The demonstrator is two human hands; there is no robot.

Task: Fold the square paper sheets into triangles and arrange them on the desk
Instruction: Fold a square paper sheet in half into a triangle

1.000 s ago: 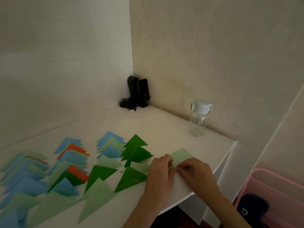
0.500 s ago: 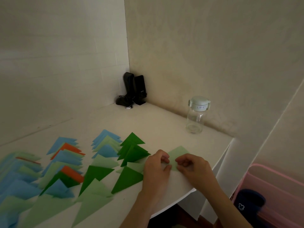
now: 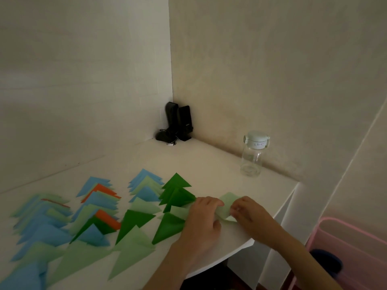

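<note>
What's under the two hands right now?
A light green sheet lies on the desk, gripped by the left hand and right hand. Its middle is covered.

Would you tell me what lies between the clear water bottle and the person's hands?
In the head view, only bare white desk lies between the clear water bottle and the hands.

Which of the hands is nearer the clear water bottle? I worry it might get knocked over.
Right. The right hand works the light green paper in front of the clear water bottle, well short of it; the left hand lies farther left.
</note>
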